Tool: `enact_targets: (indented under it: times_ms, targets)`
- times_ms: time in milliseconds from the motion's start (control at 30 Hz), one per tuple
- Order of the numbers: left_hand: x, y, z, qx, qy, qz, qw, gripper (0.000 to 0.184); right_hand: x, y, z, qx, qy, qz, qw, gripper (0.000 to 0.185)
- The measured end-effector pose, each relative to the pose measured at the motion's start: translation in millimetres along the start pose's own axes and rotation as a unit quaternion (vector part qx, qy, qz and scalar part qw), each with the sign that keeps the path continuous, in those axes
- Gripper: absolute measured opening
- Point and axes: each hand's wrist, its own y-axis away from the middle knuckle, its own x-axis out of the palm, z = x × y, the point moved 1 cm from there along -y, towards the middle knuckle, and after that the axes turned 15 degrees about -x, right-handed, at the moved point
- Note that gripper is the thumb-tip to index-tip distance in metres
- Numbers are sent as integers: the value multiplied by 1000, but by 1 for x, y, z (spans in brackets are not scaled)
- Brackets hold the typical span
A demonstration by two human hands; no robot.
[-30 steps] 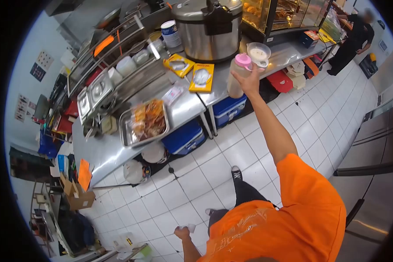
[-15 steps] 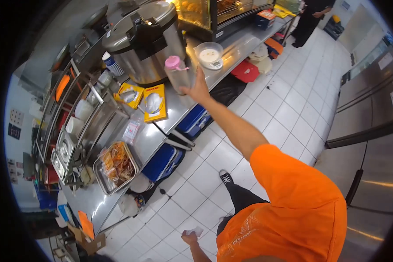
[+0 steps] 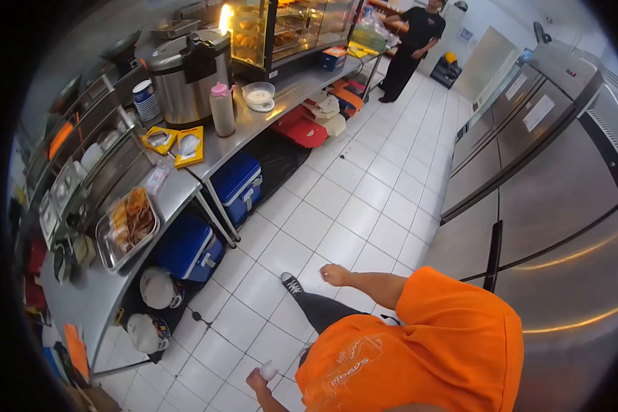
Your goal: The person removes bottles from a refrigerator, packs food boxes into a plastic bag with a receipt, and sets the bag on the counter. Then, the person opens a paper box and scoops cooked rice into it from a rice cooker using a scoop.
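My left hand (image 3: pixel 257 380), low in the view, is closed around a crumpled white paper or cloth (image 3: pixel 268 369); its exact kind is unclear. My right hand (image 3: pixel 334 275) hangs over the tiled floor with its fingers curled in, and nothing shows in it. A squeeze bottle with a pink cap (image 3: pixel 222 110) stands upright on the steel counter (image 3: pixel 239 139), apart from both hands. Beside it, a clear bowl with white contents (image 3: pixel 259 95) sits on a small white scale (image 3: pixel 261 108). Two yellow packets (image 3: pixel 188 147) lie in front of a large steel cooker (image 3: pixel 189 86).
A metal tray of food in plastic (image 3: pixel 128 230) rests at the counter's near end. Blue cool boxes (image 3: pixel 237 185) and white tubs (image 3: pixel 159 287) stand below. Steel refrigerators (image 3: pixel 549 185) line the right. A lit display case (image 3: pixel 302 31) and a person in black (image 3: pixel 412 51) are farther back.
My right hand has let go of the squeeze bottle and drawn back from the counter, its fingers curling. The bottle stays standing. My left hand still holds the white thing. The view has swung right.
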Motion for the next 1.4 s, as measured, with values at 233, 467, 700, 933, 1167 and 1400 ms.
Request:
enact_targets:
  times_ms: [233,467,700,933,1167,1400]
  targets:
    - [-77,-3,205,-93,33,-138,986,29,117,-22,154,14,-200,78,977,20]
    - [-113,68,285,-91,-202,-192,956,29,245,-52,249,-80,-183,361,911,20]
    - [-173,135,254,-165,227,-292,914,38,360,-145,294,-24,-17,541,840,33]
    - [-146,198,319,-305,356,-341,815,32,652,-192,588,-485,46,606,629,51]
    - [-38,259,347,-461,495,-332,657,39,723,-121,960,-346,-190,693,602,90]
    - [-39,256,293,-430,565,-349,611,28,746,-107,991,-355,-132,690,617,92]
